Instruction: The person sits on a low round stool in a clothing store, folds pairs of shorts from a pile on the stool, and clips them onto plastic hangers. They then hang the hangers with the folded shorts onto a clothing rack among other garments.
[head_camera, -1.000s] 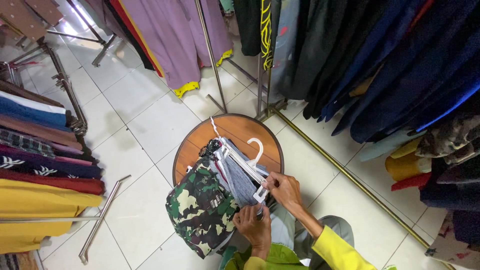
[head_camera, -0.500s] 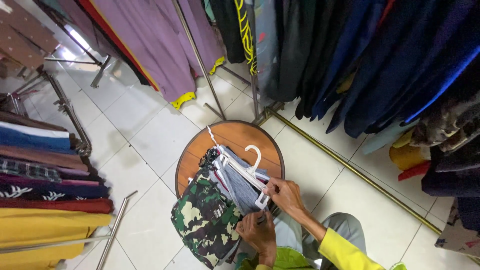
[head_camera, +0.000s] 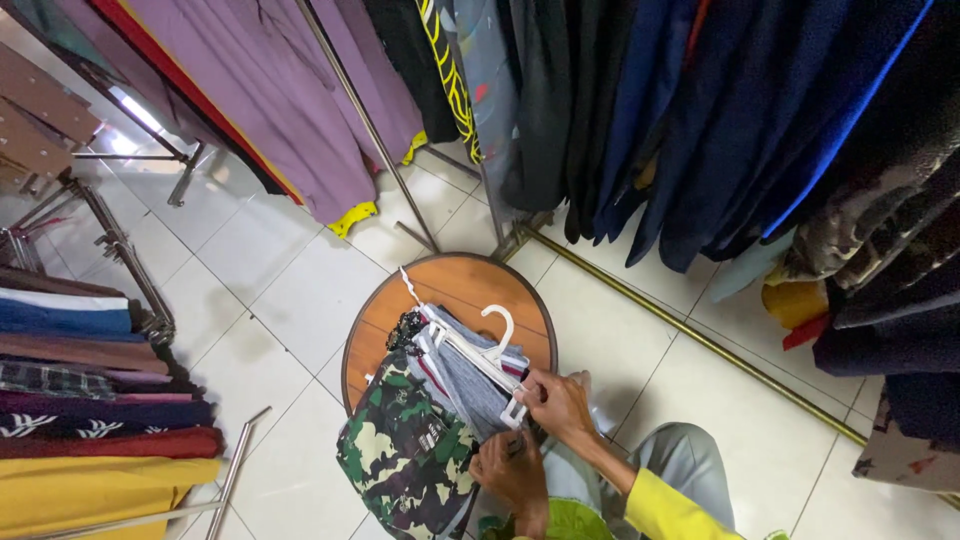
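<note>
Wooden round stool (head_camera: 470, 285) bearing camouflage shorts (head_camera: 405, 455), right hand (head_camera: 556, 402) pinching white hanger (head_camera: 480, 355)

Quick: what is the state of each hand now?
Left hand: closed on the camouflage garment.
Right hand: pinching the clip end of the white hanger.

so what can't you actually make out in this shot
Head view, the only one:
- The left hand curls against the grey folded garments; its fingertips are hidden, so its grip is unclear.
- The right hand covers the end of the white plastic hanger.
- The round wooden stool top is half buried under the camouflage-print garment.
- That garment's lower part is cut off by the bottom edge.
</note>
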